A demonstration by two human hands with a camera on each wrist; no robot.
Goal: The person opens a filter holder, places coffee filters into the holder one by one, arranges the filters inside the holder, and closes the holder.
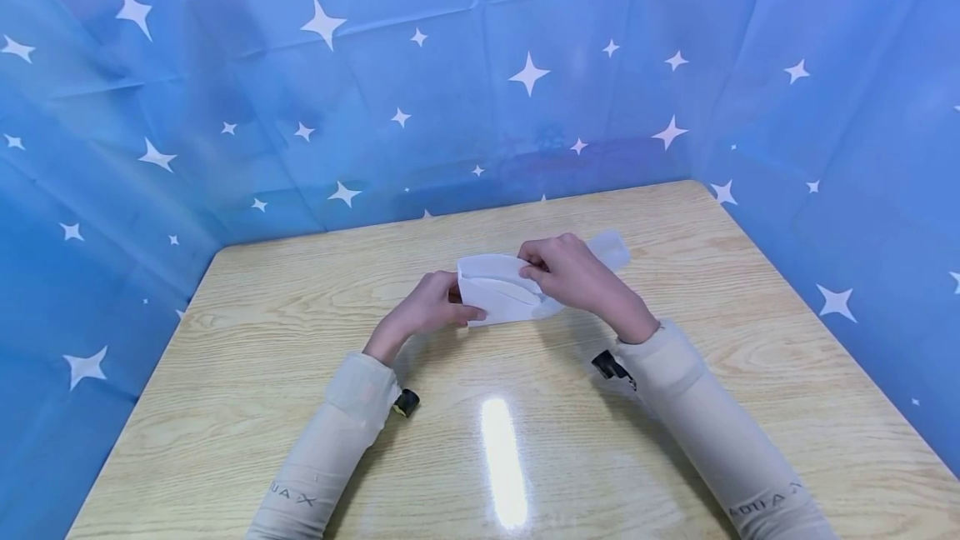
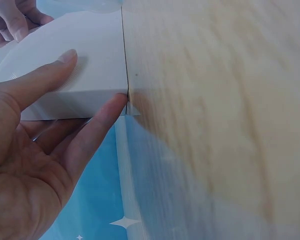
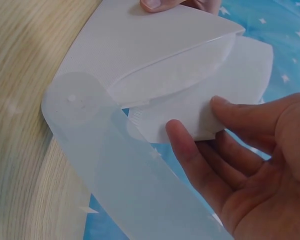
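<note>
A thin white case (image 1: 480, 265) with a lens-shaped opening is held up over the table between both hands. My left hand (image 1: 431, 304) grips its left end, thumb on the broad ridged face and fingers beneath, as the left wrist view shows. My right hand (image 1: 573, 273) pinches a curved white part (image 3: 245, 75) on the far side of the opening, between thumb and fingers. A translucent strip (image 3: 130, 165) with a rounded end overlaps the case's near corner and runs past my right hand. Whether the curved part belongs to the case or sits inside it, I cannot tell.
Both forearms, in pale sleeves, reach over a light wood-grain table (image 1: 300, 340). A bright reflection lies on its near middle. Blue curtains (image 1: 450, 90) with white stars stand behind and at both sides of it. Small black wrist devices (image 1: 407, 402) hang under the cuffs.
</note>
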